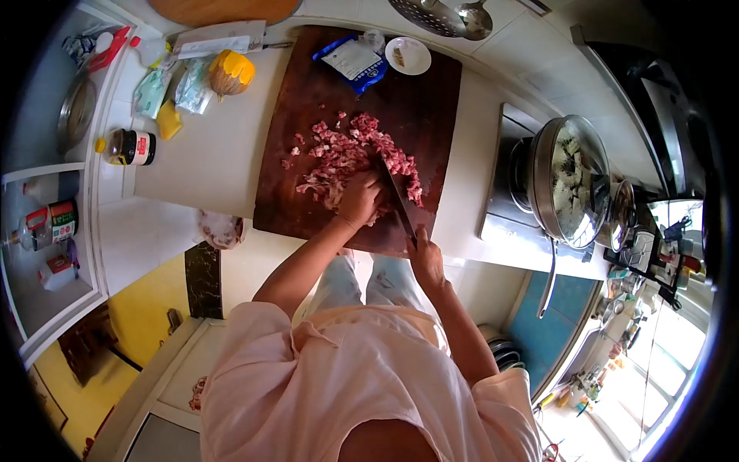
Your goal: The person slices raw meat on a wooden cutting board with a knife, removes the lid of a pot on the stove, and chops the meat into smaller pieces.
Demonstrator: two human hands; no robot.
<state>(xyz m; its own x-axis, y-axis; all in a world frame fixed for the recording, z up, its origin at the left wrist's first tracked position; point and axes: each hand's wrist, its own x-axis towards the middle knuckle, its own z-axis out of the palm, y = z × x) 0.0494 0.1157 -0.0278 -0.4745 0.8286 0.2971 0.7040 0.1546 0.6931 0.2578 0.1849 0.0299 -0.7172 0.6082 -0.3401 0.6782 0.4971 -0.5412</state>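
Observation:
Chopped raw meat (339, 152) is spread in a loose heap over the dark wooden cutting board (289, 204). My left hand (359, 199) presses on the near side of the heap with its fingers curled against the meat. Just right of those fingers, a kitchen knife (397, 199) stands with its blade in the meat, tip pointing away from me. My right hand (426, 258) is closed around the knife's handle at the board's front edge. The fingertips of my left hand are partly hidden.
At the board's far end lie a blue packet (356, 63) and a small white plate (408, 56). A cut pumpkin (231, 73) and a dark sauce bottle (127, 146) stand to the left. On the stove at right is a glass-lidded pan (571, 181), its handle jutting toward me.

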